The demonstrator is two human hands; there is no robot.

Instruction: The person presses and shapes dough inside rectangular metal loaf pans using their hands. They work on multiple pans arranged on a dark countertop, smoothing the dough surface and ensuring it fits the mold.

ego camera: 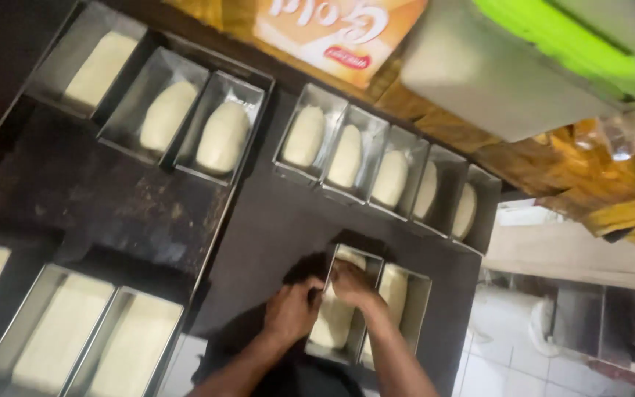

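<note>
Down at the fingertips, both hands are curled over one pale dough piece (334,317) lying in a metal loaf tin (347,305) on the near part of a dark tray (273,220). The right hand (352,283) has its fingers bent and pressed together onto the upper end of the dough, while the left hand (292,310) is cupped against the tin's left wall, fingers close together and folded toward the dough; motion blur hides whether its tips touch dough or metal. That dough looks soft and yielding, likely light and a little tacky, so it would dent under pinching fingertips and is better taken from underneath with flat palms at both ends; the tin, by contrast, is stiff and can be held by its rim. Just beside it on the right stands a second filled tin (403,298), touching the first. Farther out on the same tray runs a row of five tins (387,176), each with one dough piece. To the left, another tray (112,206) carries three filled tins (163,110) at its far end and three more (67,331) at the near edge. Beyond lie an orange printed carton (339,29) and a grey box with a green lid (553,51).
</note>
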